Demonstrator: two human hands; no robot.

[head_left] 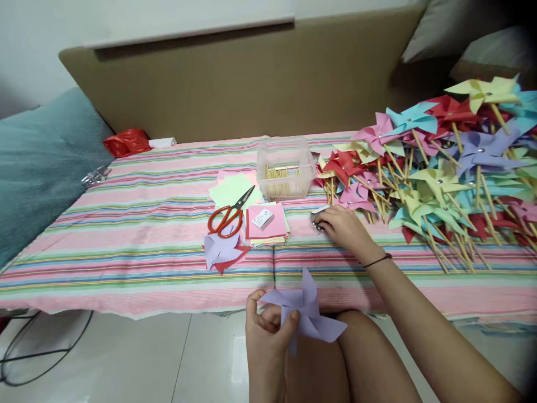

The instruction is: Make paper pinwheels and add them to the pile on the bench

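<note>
Left hand [268, 333] pinches a purple paper pinwheel [310, 308] above the lap [373, 352], thumb pressed near its middle — presumably to keep the folded points gathered. Right hand [346, 229] is at a small container [320, 210] on the striped cloth [146, 224], fingers drawn close together; whether they grip anything cannot be told (they partly hide the shiny bits there). The container sits beside the paper stack [274, 228], probably for easy reach. A small white box [263, 219] rests on that stack, perhaps only parked. Scissors [237, 210] lie partly over pale green paper [229, 191].

Materials: matte, creased paper with sharp points; red looped handles, dark blades; a clear rectangular plastic tub [286, 148] of slim wooden sticks [279, 180]; wrinkled cloth — with stick-mounted pinwheels [438, 183] heaped at right, blades overlapping
</note>
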